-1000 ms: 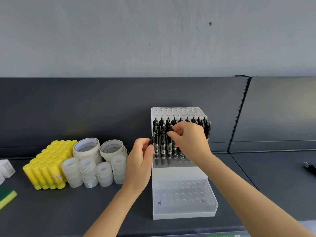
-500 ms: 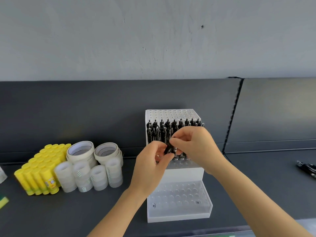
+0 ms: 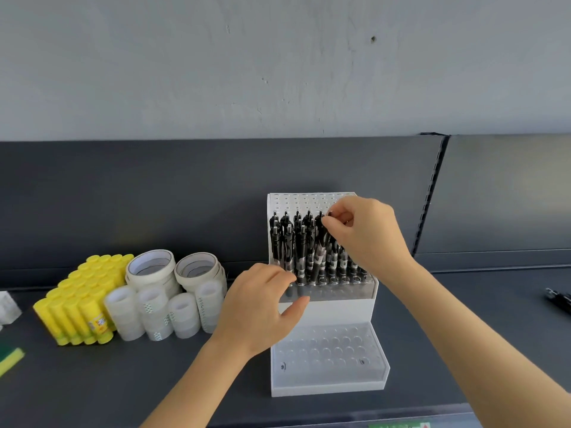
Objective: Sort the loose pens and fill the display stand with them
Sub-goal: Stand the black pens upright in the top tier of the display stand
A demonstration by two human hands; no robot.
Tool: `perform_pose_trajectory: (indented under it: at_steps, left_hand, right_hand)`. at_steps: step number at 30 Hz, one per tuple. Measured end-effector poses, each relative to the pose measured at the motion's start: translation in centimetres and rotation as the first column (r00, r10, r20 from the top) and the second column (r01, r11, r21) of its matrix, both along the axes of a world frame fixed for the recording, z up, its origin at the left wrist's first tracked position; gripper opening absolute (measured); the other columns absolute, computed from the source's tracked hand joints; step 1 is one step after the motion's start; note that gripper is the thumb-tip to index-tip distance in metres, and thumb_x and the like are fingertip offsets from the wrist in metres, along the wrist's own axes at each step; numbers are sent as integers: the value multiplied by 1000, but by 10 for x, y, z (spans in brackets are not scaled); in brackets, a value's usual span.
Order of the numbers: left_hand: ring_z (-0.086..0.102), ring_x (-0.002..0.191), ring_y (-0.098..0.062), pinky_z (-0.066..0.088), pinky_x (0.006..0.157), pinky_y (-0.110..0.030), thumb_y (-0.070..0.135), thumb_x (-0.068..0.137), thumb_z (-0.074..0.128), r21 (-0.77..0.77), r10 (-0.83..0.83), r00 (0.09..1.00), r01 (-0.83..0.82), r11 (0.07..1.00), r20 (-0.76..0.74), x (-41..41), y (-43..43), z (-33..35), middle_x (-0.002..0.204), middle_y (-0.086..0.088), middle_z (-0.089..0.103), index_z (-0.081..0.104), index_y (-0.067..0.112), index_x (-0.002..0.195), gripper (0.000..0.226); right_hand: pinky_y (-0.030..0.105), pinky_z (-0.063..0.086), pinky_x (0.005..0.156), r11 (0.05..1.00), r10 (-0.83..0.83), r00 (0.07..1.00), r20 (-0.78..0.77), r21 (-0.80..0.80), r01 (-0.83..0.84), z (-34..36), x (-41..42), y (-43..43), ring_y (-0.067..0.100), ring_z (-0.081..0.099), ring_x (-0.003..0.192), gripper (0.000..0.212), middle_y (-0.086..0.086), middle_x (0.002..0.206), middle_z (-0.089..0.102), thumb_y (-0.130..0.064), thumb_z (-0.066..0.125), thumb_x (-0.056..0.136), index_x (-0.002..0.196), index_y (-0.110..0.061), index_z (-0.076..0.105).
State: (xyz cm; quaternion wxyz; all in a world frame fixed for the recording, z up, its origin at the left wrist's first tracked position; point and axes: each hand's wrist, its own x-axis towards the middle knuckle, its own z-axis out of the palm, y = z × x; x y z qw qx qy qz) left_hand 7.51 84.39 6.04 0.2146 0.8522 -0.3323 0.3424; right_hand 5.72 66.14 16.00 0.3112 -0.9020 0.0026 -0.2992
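the pens (image 3: 296,251) are light, stiff plastic sticks with a smooth, rather slippery barrel. i judge the best place to take one is the top end near the clip, between thumb and finger, and then to lower it straight into a hole (a tilted pen would knock its neighbours). they are not fragile, but they stand close together, and a careless push could lean a whole row.

they all look the same: black barrels with a pale label band low on the body and a silver tip. they stand upright in tight rows in the middle step of the display stand (image 3: 327,378). the stand is white and partly clear, with three steps of round holes, and it sits near the front edge of the shelf (image 3: 123,381). the holes that show in the top and lowest steps have no pens, so i think much filling is not yet done.

the right hand (image 3: 367,239) is over the right part of the rows and pinches the top of one pen (image 3: 322,242). the left hand (image 3: 262,307) is at the left side of the middle step, thumb against its front. its palm is turned away, so i cannot tell if it grasps something or only rests. some loose pens (image 3: 559,299) lie at the right edge of the shelf, well apart from the stand.
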Motion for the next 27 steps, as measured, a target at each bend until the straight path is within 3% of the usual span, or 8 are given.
perform_pose_trajectory:
  at_steps: [4,12,18,23,27]
  left_hand:
    - [61,77,-12,52,65,-26,48,81,54,-2,-1,1000,1,1000,-21,-1,2,-1,80,9,66,71,17,82,35]
    - [62,80,-11,54,67,-26,50,81,52,8,-13,995,14,1000,-103,-3,0,-7,85,9,68,73,18,89,39]
    - [65,84,-12,53,70,-27,52,82,49,58,-12,992,20,998,-128,-6,3,-9,88,8,70,73,18,91,42]
    - [66,84,-12,53,70,-25,53,82,47,47,-33,989,40,998,-147,-8,4,-9,89,8,71,74,20,90,43]
    - [67,84,-11,52,70,-24,54,82,47,48,-33,984,42,998,-175,-8,5,-10,89,9,71,74,21,90,43]
  right_hand:
    - [33,54,71,999,4,997,-72,-51,-7,-15,7,4,17,63,71,15,-2,73,68,-26,63,89,88,-13,68]
    - [43,56,68,985,-44,997,-57,-170,34,-19,9,9,33,65,76,25,16,78,70,-23,57,91,89,0,66]
    - [34,51,60,960,-102,988,-116,-273,67,-9,9,17,23,42,56,24,20,73,66,-19,54,91,86,2,63]
    - [31,47,54,958,-120,978,-169,-279,70,-2,12,17,24,42,53,29,19,61,60,-21,59,89,75,4,62]
    - [36,52,62,972,-113,978,-177,-225,71,-10,12,20,38,56,63,27,22,73,67,-21,60,88,85,5,66]
